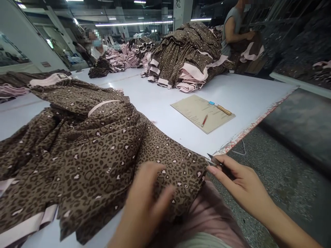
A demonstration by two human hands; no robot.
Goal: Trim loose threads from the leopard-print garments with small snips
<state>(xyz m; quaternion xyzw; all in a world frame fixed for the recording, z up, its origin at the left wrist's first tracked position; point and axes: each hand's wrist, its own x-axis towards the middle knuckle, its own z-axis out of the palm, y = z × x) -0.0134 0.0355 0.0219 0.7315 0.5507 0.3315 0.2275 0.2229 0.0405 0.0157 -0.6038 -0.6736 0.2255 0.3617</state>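
Gripped between thumb and fingers of the right hand (pixel 245 182): small dark metal snips (pixel 227 171), blades apart and right at the right-hand corner of the brown leopard-print cloth (pixel 103 162); cannot tell whether touching. Spread over the near right part of that cloth, thumb well away from the forefinger: the left hand (pixel 144 196), blurred; cannot tell how firmly pressed.

Draped in folds across the near left of the smooth white table (pixel 155 106), with a pale pink band (pixel 28 225) at the near left edge. Probably soft, limp and light by the layer, heavier as a gathered bundle; likely easy to crease, hardly slippery. Best taken hold of flat, just beside the right-hand corner, fingers clear of the blades.

Farther off, right of centre: a flat beige card (pixel 187 106), bearing a slim red pencil (pixel 204 120) and a wooden-handled tool (pixel 223 110). Beyond, a tall heap of leopard-print and pink cloth (pixel 188 44); at far right, a person in a grey sleeveless top (pixel 232 26).
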